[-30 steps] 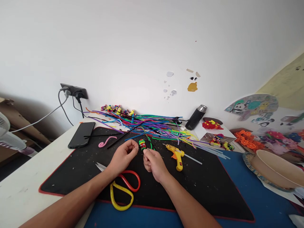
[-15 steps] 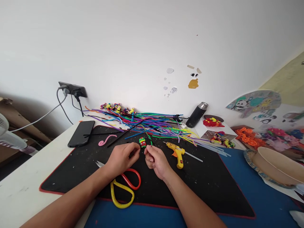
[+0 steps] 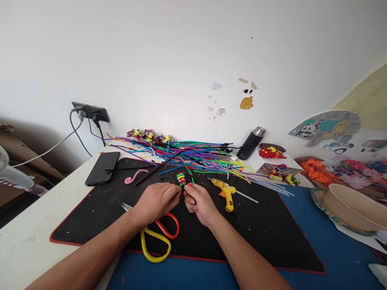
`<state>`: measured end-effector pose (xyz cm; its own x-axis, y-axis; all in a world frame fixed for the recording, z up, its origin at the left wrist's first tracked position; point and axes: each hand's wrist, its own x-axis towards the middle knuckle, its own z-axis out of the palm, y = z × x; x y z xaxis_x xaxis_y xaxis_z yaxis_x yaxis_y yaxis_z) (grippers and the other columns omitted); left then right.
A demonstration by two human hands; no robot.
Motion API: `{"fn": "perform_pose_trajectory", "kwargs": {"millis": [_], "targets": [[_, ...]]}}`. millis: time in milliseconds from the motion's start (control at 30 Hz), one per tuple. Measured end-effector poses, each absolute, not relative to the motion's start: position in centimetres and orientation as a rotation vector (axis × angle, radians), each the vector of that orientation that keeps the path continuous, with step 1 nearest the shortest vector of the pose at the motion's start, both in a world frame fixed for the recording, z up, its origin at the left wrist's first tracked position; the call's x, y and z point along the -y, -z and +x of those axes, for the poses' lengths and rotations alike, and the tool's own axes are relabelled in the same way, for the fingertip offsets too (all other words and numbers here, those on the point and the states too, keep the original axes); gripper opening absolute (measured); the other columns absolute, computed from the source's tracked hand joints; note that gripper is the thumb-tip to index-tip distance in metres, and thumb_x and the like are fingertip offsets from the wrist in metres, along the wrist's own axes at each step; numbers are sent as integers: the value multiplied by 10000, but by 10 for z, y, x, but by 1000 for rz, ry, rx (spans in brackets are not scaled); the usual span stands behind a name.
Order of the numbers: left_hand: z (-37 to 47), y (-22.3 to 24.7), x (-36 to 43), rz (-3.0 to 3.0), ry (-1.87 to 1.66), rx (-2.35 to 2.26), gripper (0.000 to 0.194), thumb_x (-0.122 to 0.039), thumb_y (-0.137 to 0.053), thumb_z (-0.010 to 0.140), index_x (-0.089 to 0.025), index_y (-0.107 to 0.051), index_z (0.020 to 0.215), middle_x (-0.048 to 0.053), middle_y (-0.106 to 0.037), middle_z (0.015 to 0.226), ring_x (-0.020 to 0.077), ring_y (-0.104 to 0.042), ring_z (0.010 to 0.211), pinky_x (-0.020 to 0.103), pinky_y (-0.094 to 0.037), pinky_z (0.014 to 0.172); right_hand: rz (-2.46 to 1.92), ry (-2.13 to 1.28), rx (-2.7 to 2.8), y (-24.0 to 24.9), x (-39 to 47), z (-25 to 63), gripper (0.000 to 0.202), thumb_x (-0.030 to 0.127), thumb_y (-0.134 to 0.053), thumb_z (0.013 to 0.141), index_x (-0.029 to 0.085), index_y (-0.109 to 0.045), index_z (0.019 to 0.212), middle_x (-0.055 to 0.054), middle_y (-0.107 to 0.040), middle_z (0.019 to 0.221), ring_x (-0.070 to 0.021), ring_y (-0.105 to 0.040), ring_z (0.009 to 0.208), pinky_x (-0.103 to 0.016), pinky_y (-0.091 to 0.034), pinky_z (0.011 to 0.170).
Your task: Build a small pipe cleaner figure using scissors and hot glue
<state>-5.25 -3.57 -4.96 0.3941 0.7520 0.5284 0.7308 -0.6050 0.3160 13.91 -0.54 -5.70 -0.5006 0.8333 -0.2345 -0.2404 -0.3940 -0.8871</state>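
Note:
A small figure (image 3: pixel 181 179), seemingly made of chenille stems, has a red face with googly eyes and a green and yellow top. It stands upright between my two hands above the black mat. My left hand (image 3: pixel 159 202) is closed, its fingertips pinching at the figure's lower left side. My right hand (image 3: pixel 200 204) pinches at its lower right, thumb on top. A green chenille stem (image 3: pixel 191 175) rises just behind my right thumb. What lies inside the fingers is hidden. Scissors (image 3: pixel 155 244) with one red and one yellow handle lie below my left wrist.
A yellow glue gun (image 3: pixel 226 193) lies right of my right hand. Many coloured chenille stems (image 3: pixel 193 155) spread along the back. A pink curled stem (image 3: pixel 135 176) and a phone (image 3: pixel 102 168) are at left. A black bottle (image 3: pixel 250 144) leans behind, and a bowl (image 3: pixel 356 205) stands right.
My left hand's fingers have closed further and now meet at the base of the figure. The right hand stays nearly in place. The view has shifted slightly.

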Motion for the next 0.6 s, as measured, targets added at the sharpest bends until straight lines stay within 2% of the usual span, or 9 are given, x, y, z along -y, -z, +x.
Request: {"fn": "perform_pose_trajectory", "kwargs": {"millis": [167, 300, 467, 600], "targets": [[-53, 53, 36, 2550, -1043, -1352, 234, -268, -496, 1028, -214, -702, 930, 57, -740, 775, 180, -660, 662, 288, -460, 669, -918, -1951, 1074, 56, 5, 139, 418, 517, -815, 779, 188, -557, 770, 125, -358, 510, -31, -245, 395, -229, -94, 436], [-51, 51, 36, 2163, -1117, -1389, 208, -358, -555, 1005, -217, -703, 969, 29, -734, 797, 166, -641, 669, 267, -459, 664, -916, -1933, 1061, 56, 5, 140, 406, 504, -813, 781, 186, -561, 775, 123, -371, 516, -28, -246, 390, -225, -96, 436], [-49, 44, 31, 1541, -1046, -1272, 429, -605, -572, 970, -201, -628, 840, -42, -540, 620, 121, -454, 539, 237, -353, 527, -909, -1853, 1116, 58, 3, 143, 394, 506, -802, 799, 186, -572, 795, 122, -377, 525, -31, -247, 393, -229, -106, 439], [-52, 46, 28, 1349, -918, -1154, 515, -702, -626, 907, -190, -604, 861, -59, -515, 616, 82, -326, 475, 223, -220, 459, -907, -1787, 1210, 59, 3, 143, 386, 510, -784, 817, 186, -574, 802, 116, -378, 545, -37, -244, 419, -231, -116, 443]]}}
